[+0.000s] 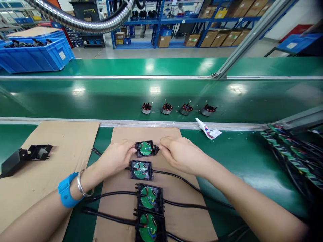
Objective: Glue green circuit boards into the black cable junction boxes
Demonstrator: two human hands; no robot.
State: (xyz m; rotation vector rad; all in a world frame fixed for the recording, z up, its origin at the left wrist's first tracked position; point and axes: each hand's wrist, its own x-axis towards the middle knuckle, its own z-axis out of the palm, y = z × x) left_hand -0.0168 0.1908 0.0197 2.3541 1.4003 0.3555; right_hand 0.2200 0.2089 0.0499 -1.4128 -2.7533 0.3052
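My left hand (119,155) pinches the left end of a small black housing (145,155) that holds a round green circuit board (145,148). At its other end, my right hand (180,153) is closed by a short black fitting (155,149); what lies between those fingertips is hidden. Just below sits a second black housing (131,175) with a green board and black cables. Nearer me, two more open housings (158,192) (161,232) lie in a column, boards facing up and cables leaving both sides. All rest on a cardboard sheet (174,190).
Several small motors (186,109) stand in a row on the green bench (113,97) beyond the rail. A white tube (209,130) lies at right. Bundled cables (292,154) fill the right edge. Black parts (39,152) lie on the left cardboard (68,144). A flexible metal hose (83,23) hangs overhead.
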